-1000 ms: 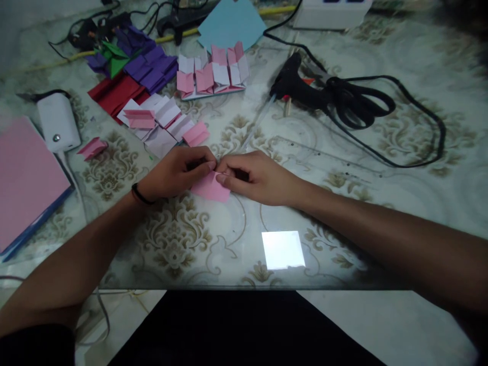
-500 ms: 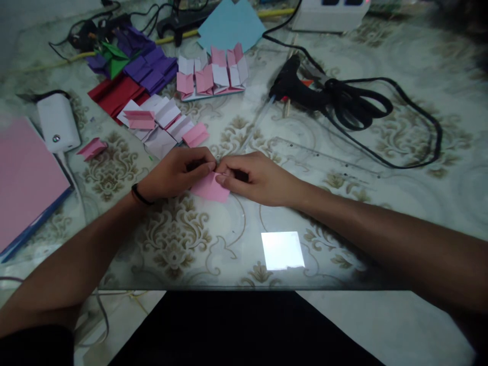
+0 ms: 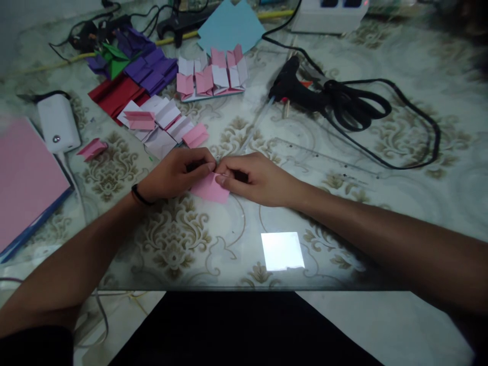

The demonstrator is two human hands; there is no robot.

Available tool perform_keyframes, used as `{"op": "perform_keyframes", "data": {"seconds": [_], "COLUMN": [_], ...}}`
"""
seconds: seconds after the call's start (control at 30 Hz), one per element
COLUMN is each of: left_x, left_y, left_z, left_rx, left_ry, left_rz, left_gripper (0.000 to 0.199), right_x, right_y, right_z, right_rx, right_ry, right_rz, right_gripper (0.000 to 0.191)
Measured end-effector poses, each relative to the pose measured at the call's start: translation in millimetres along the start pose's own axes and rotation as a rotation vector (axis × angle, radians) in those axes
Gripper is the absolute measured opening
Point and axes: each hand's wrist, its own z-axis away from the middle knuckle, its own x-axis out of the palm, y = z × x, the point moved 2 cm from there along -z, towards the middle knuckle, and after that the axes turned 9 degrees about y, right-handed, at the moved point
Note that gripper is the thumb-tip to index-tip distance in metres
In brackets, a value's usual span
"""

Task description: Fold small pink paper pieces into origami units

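A small piece of pink paper (image 3: 213,190) lies low over the patterned table, pinched at its far edge by both hands. My left hand (image 3: 183,172) grips it from the left, thumb and fingers closed together. From the right, my right hand (image 3: 255,178) holds the same paper between thumb and curled index finger. The fingertips nearly meet and hide the paper's upper edge. Just beyond my left hand sit folded white and pink paper pieces (image 3: 162,142), with a pink folded piece (image 3: 195,135) beside them.
A glue gun (image 3: 297,86) with a coiled black cord lies back right, near a clear ruler (image 3: 328,156). Folded purple (image 3: 152,68) and red paper (image 3: 118,96) lie back left. Pink sheets (image 3: 30,178), a white power bank-like device (image 3: 59,122) and blue sheets (image 3: 231,28) surround the work.
Almost nothing differs. Both hands keep their pinch on the pink paper in the same spot; the view has shifted very slightly.
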Motion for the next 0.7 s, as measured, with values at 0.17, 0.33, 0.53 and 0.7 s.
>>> {"op": "perform_keyframes", "data": {"seconds": [0.17,0.33,0.53,0.7], "left_x": [0.4,0.2,0.1,0.0], "left_y": [-0.3,0.3,2.4,1.0], "left_z": [0.0,-0.6,-0.8,-0.6], "left_rx": [0.025,0.028,0.022,0.026], "left_ry": [0.01,0.01,0.001,0.004], "left_rz": [0.017,-0.007,-0.006,-0.003], "left_gripper": [0.027,0.028,0.028,0.027], "right_x": [0.3,0.3,0.9,0.3], "right_y": [-0.3,0.6,0.3,0.4], "right_z": [0.1,0.3,-0.2,0.2], "right_rx": [0.014,-0.003,-0.007,-0.008], "right_ry": [-0.006,0.002,0.002,0.006], "right_rz": [-0.014,-0.007,-0.006,-0.004], "right_gripper": [0.02,0.02,0.019,0.02]}}
